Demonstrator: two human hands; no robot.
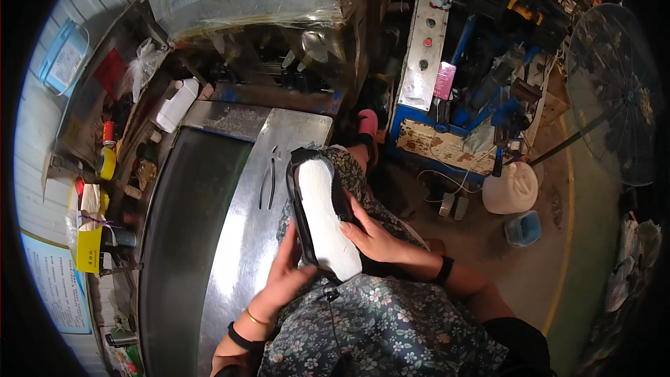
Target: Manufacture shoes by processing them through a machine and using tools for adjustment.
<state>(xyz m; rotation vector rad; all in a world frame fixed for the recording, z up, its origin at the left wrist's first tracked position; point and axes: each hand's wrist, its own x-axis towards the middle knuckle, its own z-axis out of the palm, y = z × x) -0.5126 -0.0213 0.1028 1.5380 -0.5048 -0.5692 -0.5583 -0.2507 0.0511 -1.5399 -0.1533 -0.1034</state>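
A black shoe upper (299,216) with a long white sole-shaped piece (322,209) facing up lies over my lap, its narrower end towards me. My right hand (370,237) grips its right side, the thumb resting on the white surface and the fingers going underneath. Along the lower left side is my left hand (283,276), its fingers against the black edge and its thumb slightly blurred near the lower end. Pliers (267,185) with slim dark handles rest on the shiny metal tabletop, left of the shoe upper.
A dark conveyor belt (192,223) runs beside the metal tabletop (234,265). Ahead stands a large metal-clad machine (244,0). To the right are a blue-framed machine (426,139), a white plastic jug (508,188), a blue bin (523,229) and a wire-caged fan (614,94).
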